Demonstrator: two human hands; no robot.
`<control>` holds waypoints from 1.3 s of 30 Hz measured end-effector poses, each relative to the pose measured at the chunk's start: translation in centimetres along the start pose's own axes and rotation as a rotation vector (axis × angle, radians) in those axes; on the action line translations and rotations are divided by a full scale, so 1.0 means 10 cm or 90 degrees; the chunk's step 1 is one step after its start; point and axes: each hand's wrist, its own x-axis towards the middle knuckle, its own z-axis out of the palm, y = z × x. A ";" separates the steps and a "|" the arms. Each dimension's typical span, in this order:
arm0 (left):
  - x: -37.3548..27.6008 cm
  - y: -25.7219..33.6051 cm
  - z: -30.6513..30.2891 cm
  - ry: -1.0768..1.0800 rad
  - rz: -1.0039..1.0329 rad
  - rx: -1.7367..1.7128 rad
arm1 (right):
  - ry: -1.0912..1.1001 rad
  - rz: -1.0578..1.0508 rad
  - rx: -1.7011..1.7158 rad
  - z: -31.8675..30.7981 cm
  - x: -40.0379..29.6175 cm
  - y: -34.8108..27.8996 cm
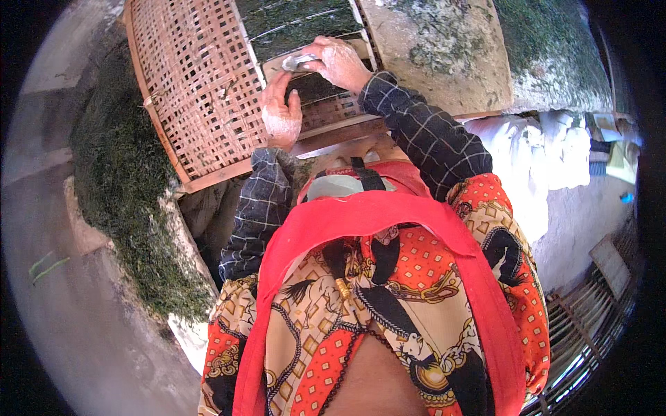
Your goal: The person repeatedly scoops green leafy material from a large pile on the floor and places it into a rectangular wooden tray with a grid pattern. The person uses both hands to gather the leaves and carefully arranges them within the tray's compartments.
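My right hand (341, 63) pinches a small shiny whitish piece (296, 62), perhaps plastic or metal, between thumb and fingers. It hovers over or rests at a pale strip (274, 67) crossing the tray; contact is hard to tell. Just below it on the left is my left hand (282, 114), fingers pointing away from me and thumb apart, holding nothing visible. Beneath both hands lies a woven bamboo tray (200, 88) with a wooden rim. White rods or cords (294, 23) run across a layer of dark green plant matter (307, 39) on it. Pale powder or residue coats both hands.
Heaped dark green plant matter (119, 171) lies along a ledge to my left. More clings to a pale slab (442, 57) at the upper right. White cloth or sacking (525, 151) hangs at right, above bundled poles (567, 338). A red apron (359, 208) covers my front.
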 end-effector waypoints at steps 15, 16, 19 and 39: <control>-0.40 -0.10 0.22 -0.177 -0.075 0.362 | 0.000 0.052 0.054 0.17 -0.53 -0.26; -0.44 -0.14 0.20 -0.168 -0.040 0.353 | 0.046 0.051 0.084 0.11 -0.44 -0.42; -0.42 -0.10 0.12 -0.218 -0.049 0.296 | 0.145 0.029 0.197 0.13 -0.05 -0.83; -0.76 -3.41 -3.61 -0.167 -0.584 0.504 | 0.034 0.094 -0.241 1.89 0.83 -1.64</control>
